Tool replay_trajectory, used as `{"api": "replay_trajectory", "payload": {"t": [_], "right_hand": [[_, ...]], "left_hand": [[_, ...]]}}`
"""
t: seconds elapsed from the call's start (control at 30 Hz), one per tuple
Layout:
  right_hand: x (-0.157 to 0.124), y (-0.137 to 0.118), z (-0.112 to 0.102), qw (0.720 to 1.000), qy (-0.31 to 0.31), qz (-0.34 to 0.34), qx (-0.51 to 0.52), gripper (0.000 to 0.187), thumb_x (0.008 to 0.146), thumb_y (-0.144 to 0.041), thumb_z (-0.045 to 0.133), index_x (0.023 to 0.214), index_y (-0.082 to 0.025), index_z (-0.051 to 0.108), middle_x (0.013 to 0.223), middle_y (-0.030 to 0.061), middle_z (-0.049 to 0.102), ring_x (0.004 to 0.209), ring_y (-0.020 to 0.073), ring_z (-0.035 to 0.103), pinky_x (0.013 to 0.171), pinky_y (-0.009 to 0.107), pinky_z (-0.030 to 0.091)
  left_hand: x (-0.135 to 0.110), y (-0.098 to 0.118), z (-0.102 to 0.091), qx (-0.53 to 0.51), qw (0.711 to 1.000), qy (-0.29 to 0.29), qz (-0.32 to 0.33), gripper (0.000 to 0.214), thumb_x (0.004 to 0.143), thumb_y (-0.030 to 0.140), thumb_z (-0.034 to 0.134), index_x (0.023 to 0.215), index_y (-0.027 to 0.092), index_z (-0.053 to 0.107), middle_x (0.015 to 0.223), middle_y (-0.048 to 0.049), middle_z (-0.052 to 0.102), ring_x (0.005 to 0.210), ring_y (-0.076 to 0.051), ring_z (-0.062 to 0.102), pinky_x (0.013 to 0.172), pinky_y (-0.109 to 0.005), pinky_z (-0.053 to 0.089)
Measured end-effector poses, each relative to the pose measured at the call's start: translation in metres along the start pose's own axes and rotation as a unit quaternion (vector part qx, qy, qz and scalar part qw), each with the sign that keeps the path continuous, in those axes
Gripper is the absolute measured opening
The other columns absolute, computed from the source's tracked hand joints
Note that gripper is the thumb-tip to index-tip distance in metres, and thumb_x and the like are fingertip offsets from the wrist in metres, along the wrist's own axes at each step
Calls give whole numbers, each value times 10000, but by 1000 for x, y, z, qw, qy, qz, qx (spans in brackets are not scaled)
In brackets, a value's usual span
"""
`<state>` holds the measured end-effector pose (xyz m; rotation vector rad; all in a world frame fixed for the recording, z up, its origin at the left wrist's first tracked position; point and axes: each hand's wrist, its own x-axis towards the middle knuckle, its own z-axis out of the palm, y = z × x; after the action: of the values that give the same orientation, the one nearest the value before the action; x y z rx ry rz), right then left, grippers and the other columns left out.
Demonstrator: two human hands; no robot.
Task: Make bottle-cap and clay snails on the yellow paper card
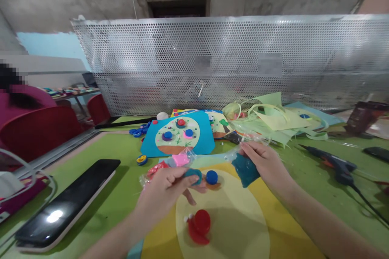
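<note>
My left hand (170, 190) pinches a small lump of teal modelling clay (193, 175) above the sheet. At right, my right hand (258, 160) grips a clear plastic bag holding more teal clay (245, 170), raised off the paper. Between and below the hands lies a yellow sheet with a pale yellow oval (237, 218). On the oval sit a red clay snail shape with a red bottle cap (202, 221) and a blue cap (212, 177) with orange-brown clay beneath it. Bags of pink clay (180, 159) and red clay (158, 168) rest just beyond my left hand.
A decorated blue card (208, 137) stands behind the sheet. Pale green paper scraps (273, 115) pile up at the back right. A glue gun (334, 164) with its cord lies right, a long black-topped case (69, 202) left. A perforated metal screen (227, 44) closes off the back.
</note>
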<state>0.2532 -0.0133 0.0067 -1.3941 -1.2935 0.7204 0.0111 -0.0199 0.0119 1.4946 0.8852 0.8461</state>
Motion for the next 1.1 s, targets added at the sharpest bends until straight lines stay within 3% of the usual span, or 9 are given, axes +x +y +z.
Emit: {"api": "replay_trajectory", "payload": {"t": [0.13,0.27,0.5,0.7,0.8,0.9,0.97,1.03,1.1], "right_hand": [[15,16,-1,997,27,49,50,412,661,-613,586,661,-201,558,665,25,598,644,195,555,578,300,433],[23,24,-2,993,6,89,83,434,687,-646,531,644,-217,479,574,19,571,548,190,583,492,294,445],[20,19,-4,998,-52,5,25,424,687,-583,641,594,-191,509,542,14,604,540,151,595,552,251,446],[23,28,-6,997,-46,-32,-47,427,654,-564,679,580,-189,491,524,16,621,418,120,538,414,218,402],[28,33,-7,992,-8,-72,-98,463,693,-623,593,563,-192,482,510,20,604,410,126,520,411,234,407],[37,41,-9,978,35,-122,-167,460,795,-616,441,649,-189,531,564,50,616,530,197,586,530,312,472],[44,49,-9,962,60,-156,-215,456,845,-564,356,833,-168,580,789,125,671,762,279,629,693,411,486],[50,56,-8,944,81,-189,-258,478,859,-506,334,1074,-132,540,1122,196,601,1063,345,534,869,508,405],[50,60,-6,925,96,-220,-294,516,861,-455,348,1214,-96,461,1317,216,455,1237,369,367,974,561,275]], "left_hand": [[5,-2,0,-82,996,12,-17,326,737,471,656,788,150,660,811,-76,710,714,-192,657,547,-266,531],[13,-7,-1,-172,983,31,-52,432,751,568,590,839,148,643,896,-108,712,694,-182,660,528,-260,505],[11,-5,-2,-222,969,73,-81,330,529,392,836,726,162,704,780,-30,732,769,-192,685,656,-251,515],[13,-9,-4,-207,970,86,-94,305,443,324,876,625,139,716,562,-6,685,468,-85,580,460,-185,447],[14,-11,-4,-209,971,82,-87,334,453,358,869,623,117,713,577,-28,676,486,-94,581,419,-173,405],[15,-11,-3,-224,968,95,-66,368,518,427,831,706,136,706,666,-24,674,563,-92,579,454,-170,410],[16,-11,-2,-236,964,103,-59,395,561,494,787,736,155,687,689,-9,654,580,-83,559,471,-172,412],[16,-12,-1,-241,963,101,-57,370,574,492,782,677,160,654,618,23,605,539,-62,514,463,-161,393],[16,-14,0,-235,966,91,-55,340,579,440,800,607,151,624,550,43,563,495,-45,479,448,-150,372]]}}
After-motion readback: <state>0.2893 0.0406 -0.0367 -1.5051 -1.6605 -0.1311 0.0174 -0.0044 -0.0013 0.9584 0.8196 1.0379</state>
